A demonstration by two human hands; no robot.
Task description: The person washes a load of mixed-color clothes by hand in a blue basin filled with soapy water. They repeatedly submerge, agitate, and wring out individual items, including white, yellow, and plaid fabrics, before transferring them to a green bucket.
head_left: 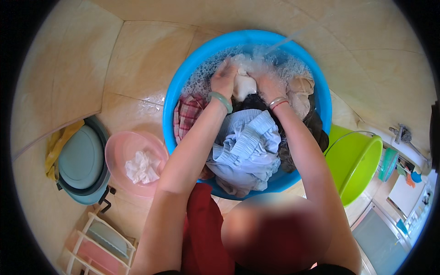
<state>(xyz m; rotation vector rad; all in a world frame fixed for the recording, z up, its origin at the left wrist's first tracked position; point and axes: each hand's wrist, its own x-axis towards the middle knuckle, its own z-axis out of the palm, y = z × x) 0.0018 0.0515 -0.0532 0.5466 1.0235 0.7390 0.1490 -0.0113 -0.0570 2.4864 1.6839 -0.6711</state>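
Note:
A white cloth (245,86) is bunched between my two hands at the far side of a big blue tub (170,110). My left hand (224,78) is closed on its left side. On the right side my right hand (271,86) grips it too, its fingers partly hidden by splashing water. A stream of water (286,40) falls in from the upper right and breaks into foam near both hands. Light blue elastic-waisted clothing (247,137) lies in the near half of the tub. Around it are a red checked cloth (189,112), a beige cloth (300,94) and dark garments (314,126).
Left of the tub stands a pink basin (120,172) with a crumpled white cloth (142,167) in it. Farther left are stacked teal basins (81,156) and a yellow cloth (68,137). A rack (87,245) stands lower left. Right is a lime green bucket (350,169), near a wall tap (402,134).

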